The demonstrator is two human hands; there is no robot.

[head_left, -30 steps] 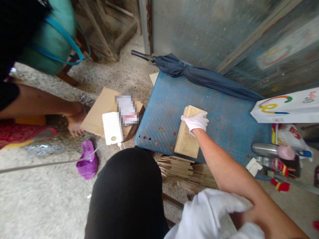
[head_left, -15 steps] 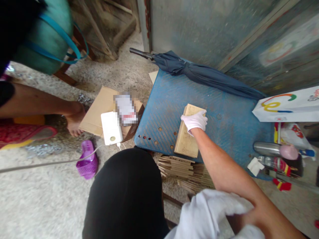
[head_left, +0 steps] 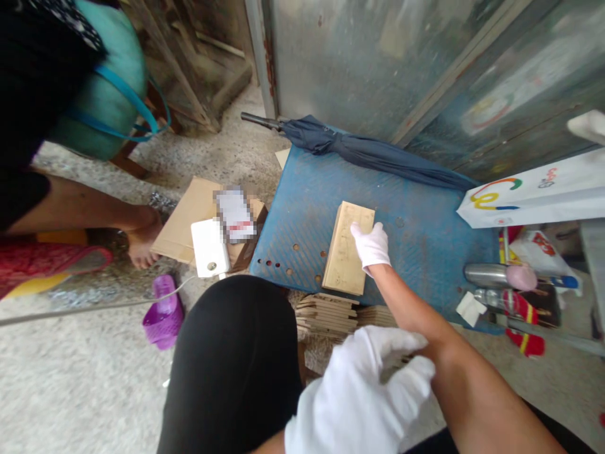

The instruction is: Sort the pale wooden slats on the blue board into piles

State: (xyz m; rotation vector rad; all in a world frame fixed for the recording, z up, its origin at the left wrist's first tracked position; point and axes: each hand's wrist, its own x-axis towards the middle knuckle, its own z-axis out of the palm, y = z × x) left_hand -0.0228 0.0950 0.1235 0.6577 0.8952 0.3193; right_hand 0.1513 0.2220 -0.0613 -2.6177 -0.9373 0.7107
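Observation:
A neat stack of flat tan boards lies on a blue plastic surface. My right hand, in a white glove, is at the stack's right edge. Its thumb and fingers are apart; the thumb overlaps the top board, and whether it touches is hard to tell. Closer to me, my left hand, gloved in white too, hovers over my lap. Curved fingers and thumb stand apart with nothing visible between them. More tan boards are piled below the blue surface's near edge, partly hidden by my left hand.
A folded dark umbrella lies along the back edge. Right are a white paper bag and a metal flask. Left are a cardboard box bearing a white device, a purple slipper and another person's leg.
My right hand has let go of the stack's far end and shifted to its right side, fingers spreading. My left hand has come further into view from below.

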